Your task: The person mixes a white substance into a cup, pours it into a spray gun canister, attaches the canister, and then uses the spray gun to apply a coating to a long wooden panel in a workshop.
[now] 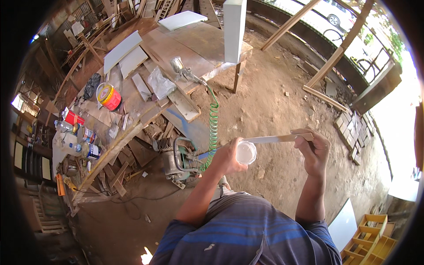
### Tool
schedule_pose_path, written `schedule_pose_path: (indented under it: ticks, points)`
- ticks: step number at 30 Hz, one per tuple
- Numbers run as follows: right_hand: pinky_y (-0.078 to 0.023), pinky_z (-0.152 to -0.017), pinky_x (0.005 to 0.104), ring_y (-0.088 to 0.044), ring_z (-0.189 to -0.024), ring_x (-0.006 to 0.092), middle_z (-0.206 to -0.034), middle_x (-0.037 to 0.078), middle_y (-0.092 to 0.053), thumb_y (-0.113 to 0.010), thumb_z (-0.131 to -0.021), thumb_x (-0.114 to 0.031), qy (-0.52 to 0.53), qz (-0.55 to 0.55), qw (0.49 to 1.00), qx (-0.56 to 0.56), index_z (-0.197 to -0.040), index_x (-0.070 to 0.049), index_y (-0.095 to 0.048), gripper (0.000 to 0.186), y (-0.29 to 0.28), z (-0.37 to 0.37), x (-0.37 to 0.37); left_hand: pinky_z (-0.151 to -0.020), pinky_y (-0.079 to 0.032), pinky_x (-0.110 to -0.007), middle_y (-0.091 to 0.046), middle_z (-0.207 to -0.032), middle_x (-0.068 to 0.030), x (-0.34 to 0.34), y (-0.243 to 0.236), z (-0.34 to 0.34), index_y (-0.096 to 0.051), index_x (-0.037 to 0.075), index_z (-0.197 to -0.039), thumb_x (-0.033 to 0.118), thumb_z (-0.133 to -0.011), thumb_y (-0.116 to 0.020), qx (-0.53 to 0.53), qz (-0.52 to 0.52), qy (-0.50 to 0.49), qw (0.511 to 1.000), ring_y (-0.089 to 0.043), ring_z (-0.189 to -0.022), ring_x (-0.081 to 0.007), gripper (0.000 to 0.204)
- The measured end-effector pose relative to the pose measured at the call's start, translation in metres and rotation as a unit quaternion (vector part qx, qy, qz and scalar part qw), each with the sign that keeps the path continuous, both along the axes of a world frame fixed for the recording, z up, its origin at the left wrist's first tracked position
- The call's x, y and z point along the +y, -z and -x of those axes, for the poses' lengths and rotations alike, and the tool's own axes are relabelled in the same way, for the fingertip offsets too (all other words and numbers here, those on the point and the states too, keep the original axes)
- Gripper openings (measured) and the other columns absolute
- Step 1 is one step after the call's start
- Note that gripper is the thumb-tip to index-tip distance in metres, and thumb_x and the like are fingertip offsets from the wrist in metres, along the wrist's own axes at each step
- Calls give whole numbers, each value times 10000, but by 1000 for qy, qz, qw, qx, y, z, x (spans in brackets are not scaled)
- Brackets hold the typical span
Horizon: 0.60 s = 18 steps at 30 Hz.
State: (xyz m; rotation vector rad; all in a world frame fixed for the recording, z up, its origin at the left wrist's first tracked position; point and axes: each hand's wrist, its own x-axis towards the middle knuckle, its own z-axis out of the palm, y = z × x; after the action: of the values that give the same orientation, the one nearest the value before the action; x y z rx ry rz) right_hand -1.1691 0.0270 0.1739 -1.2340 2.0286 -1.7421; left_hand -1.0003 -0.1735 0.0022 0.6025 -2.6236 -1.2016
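Cup (246, 153): smooth plastic, see-through, glossy.
Stick (274, 139): flat wood, matt.
Bench (194, 42): worn wood, dusty, matt.
Bag (161, 83): thin clear plastic, crinkled, shiny.
Spray gun (177, 65): silvery metal.
Hose (213, 128): smooth green plastic.
Shirt (238, 229): soft cloth, matt.
Floor (265, 101): bare earth, rough.
Tall panel (234, 33): smooth, white.

– Where does the head view look from?
– Your head: the left of two fisheye cameras worn side by side, facing steeply down and forward.
– How near?
– Your shirt (238, 234) lies close below, along the lower edge; your left hand (229, 160) and right hand (315, 152) come just beyond, while the workbench (196, 42) stands farther off, upper left. Straight edges bend toward the rim.
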Motion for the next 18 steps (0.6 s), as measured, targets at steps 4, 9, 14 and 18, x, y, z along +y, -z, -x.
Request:
schedule_pose_path:
  ticks: [4,9,14,18]
  points:
    - [-324,-578,241,-483,-671,33,-795,-14,-634,-745,-1005,-67,-3,16,1000,-4,-1136,33,-804,175,25,30,-51,-1001,-578,-498,-696,-1338,-227,-53,-14,18,-477,67,-1492,287,-665,-929,22,10,-18,1000,-688,-1212,-432,968]
    - [-389,-622,230,-535,-693,38,-817,-27,-672,-735,-1031,-134,-39,-64,995,-68,-1156,0,-808,198,69,47,-114,-1001,-587,-485,-682,-1353,-217,-105,-30,22,-477,38,-1482,287,-677,-916,-16,11,-37,999,-696,-1212,-406,949]
    - [-436,-668,235,-588,-751,55,-849,-11,-704,-743,-1039,-160,-116,-106,985,-77,-1188,6,-793,228,83,67,-172,-996,-573,-501,-715,-1292,-230,-143,-32,11,-497,73,-1489,302,-662,-927,-14,-6,-99,995,-697,-1194,-421,960]
    - [-457,-684,238,-607,-774,61,-855,-5,-708,-732,-1048,-151,-157,-24,973,-165,-1188,19,-784,226,101,83,-221,-1010,-570,-496,-708,-1312,-227,-164,-32,7,-501,70,-1486,280,-659,-925,-48,-23,-167,985,-693,-1208,-420,953]
